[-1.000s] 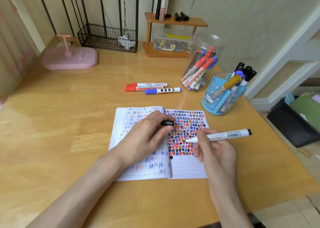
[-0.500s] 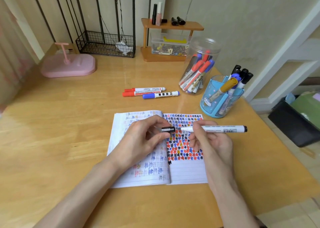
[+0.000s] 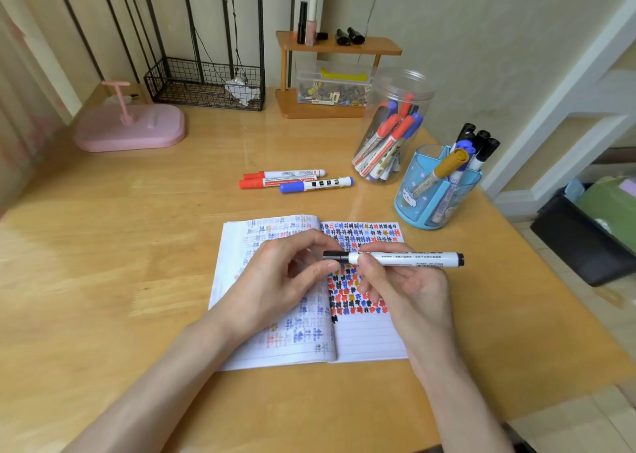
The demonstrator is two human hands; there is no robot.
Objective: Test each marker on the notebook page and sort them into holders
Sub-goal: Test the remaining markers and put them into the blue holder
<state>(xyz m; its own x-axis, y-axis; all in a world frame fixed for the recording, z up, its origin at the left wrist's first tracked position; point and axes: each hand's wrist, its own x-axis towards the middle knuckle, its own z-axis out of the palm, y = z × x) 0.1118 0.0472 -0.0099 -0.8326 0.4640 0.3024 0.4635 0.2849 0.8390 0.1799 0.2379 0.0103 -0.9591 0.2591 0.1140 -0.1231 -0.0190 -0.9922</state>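
Far left on my tabletop [image 3: 103,263] sits a pink base [image 3: 130,127] w/ a thin post. Black wire basket [image 3: 203,84] at the back by the wall. Wooden shelf [image 3: 339,45] back ctr w/ cosmetics bottles [image 3: 311,22] on top, clear box of clips [image 3: 332,88] under it. Black bin [image 3: 581,246] on the floor, right.

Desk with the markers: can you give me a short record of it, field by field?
Left hand: pinches black cap at the marker's tip
Right hand: grips white marker
Notebook: open under both hands, right page covered in test marks
Loose markers: two red, one blue, beyond notebook
Holders: clear jar and blue holder, both with markers
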